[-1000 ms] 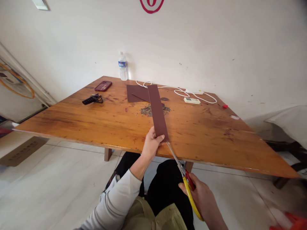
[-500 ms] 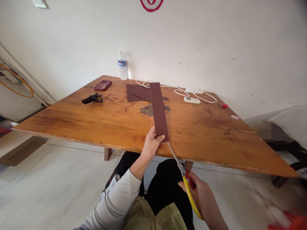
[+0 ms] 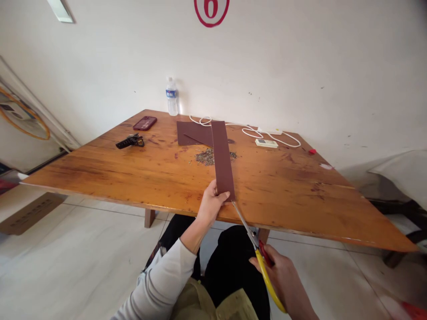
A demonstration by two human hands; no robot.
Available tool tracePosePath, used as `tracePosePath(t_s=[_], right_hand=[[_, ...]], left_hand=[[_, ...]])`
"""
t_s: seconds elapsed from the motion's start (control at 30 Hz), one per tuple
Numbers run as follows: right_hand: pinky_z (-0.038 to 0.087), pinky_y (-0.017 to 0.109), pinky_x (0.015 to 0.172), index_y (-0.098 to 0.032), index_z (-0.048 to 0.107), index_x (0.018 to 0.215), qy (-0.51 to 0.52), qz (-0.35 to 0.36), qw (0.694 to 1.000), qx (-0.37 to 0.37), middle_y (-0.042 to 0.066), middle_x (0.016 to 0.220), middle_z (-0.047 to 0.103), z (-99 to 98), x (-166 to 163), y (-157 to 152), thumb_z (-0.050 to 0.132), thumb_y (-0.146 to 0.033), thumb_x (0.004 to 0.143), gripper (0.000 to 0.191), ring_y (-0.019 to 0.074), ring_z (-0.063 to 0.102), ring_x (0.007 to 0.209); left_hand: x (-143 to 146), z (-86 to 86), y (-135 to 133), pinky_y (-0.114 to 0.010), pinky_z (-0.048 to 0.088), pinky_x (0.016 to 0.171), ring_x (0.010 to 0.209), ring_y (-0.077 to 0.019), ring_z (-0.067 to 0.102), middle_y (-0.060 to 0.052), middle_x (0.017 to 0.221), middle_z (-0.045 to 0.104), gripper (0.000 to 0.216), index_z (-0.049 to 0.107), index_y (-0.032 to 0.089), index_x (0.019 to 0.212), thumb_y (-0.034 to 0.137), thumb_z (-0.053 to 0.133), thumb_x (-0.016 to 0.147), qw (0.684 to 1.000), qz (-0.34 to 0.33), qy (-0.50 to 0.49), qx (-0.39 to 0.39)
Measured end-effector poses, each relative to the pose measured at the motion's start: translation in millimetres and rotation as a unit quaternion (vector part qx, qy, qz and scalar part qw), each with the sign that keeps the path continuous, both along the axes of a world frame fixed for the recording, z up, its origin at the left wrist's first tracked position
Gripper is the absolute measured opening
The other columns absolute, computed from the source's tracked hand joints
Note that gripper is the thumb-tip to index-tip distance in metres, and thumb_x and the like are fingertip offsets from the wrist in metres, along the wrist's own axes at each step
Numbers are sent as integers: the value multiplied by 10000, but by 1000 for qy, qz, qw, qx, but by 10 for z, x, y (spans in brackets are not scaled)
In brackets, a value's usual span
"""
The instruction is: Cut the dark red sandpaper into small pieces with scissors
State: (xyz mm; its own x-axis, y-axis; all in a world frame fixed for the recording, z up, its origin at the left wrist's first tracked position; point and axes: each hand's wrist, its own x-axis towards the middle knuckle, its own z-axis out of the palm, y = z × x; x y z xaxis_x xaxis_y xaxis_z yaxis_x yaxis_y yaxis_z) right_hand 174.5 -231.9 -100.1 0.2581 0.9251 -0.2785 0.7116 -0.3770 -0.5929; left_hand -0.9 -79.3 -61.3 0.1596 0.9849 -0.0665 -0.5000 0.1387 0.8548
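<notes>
Between thumb and fingers, my left hand (image 3: 212, 202) grips the near end of a long dark-brown strip (image 3: 223, 160), which looks like card or sandpaper. The strip points away from me over the table. My right hand (image 3: 282, 275) is wrapped round the handles of scissors (image 3: 248, 229), one handle yellow and one red. Their blade tips meet the strip's near right corner, close to my left thumb. A pile of small dark clippings (image 3: 205, 157) lies partly hidden under the strip. Behind it rest a brown sheet (image 3: 190, 129) and a thin narrow brown piece (image 3: 198, 139).
On the wooden table (image 3: 160, 178) are a phone (image 3: 145, 123), a black power strip (image 3: 128, 141), a water bottle (image 3: 171, 98), a white remote (image 3: 266, 143), a white cable (image 3: 250, 131) and a red scrap (image 3: 312, 152). A wall stands behind. Cardboard (image 3: 31, 213) lies on the floor at left.
The whole view has shifted slightly, so the table sits a little lower. Both hands, the strip and the scissors keep nearly the same places relative to one another.
</notes>
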Motion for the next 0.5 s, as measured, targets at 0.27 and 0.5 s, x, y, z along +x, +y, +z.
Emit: tracePosePath(t_s=[0.27, 0.5], right_hand=[[297, 291, 510, -249, 476, 630, 176, 5, 984, 41, -50, 579, 377, -205, -40, 8, 640, -557, 750, 369, 145, 337, 541], [156, 250, 411, -187, 598, 895, 380, 26, 924, 17, -132, 466, 245, -384, -180, -81, 455, -898, 748, 740, 85, 209, 404]], left_hand=[[2, -30, 9, -272, 559, 655, 739, -159, 676, -31, 880, 735, 329, 681, 177, 953, 189, 765, 636, 1000, -6, 7, 1], [8, 7, -9, -272, 554, 637, 709, -162, 680, -20, 837, 742, 332, 679, 179, 936, 199, 774, 618, 1000, -3, -1, -14]])
